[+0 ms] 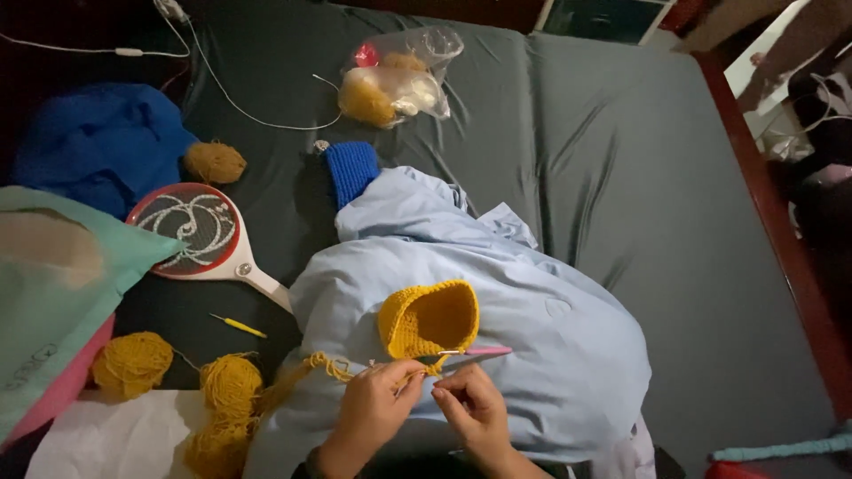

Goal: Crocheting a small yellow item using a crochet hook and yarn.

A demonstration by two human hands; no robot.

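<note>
Head view, lower centre of frame: left hand [371, 410] is pinching a strand of mustard yarn [315, 365], fingers [401, 380] together on it. Right hand [475, 410] is gripping a pink crochet hook [479, 352], fingers clamped on its handle. The hook tip is touching the lower edge of a yellow crocheted piece [430, 319], which is lying on a pale blue cloth [550, 346] just above both hands. Yarn balls [229, 383] are sitting at lower left. A racket-shaped bug swatter [191, 232] is resting on the bed [621, 160], left of centre.
</note>
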